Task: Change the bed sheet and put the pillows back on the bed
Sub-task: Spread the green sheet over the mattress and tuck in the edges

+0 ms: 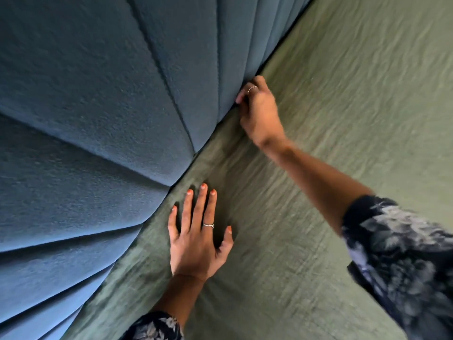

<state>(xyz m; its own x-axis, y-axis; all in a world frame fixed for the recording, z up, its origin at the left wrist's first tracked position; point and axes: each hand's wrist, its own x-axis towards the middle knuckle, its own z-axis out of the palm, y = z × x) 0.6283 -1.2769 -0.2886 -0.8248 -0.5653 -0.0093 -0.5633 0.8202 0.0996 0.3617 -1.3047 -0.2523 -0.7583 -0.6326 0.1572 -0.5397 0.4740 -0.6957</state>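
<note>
Padded blue headboard (103, 99) across the left and far side, upright against the edge of the bed. Nubby, fleece-like fabric, divided into long panels by deep stitched seams (159, 67). Panels fanning out from near left to far right under the wide lens, narrower toward the far end. Brighter blue low on the near left, darker and greyer toward the upper middle. Dark thin gap along the headboard's lower edge.
</note>
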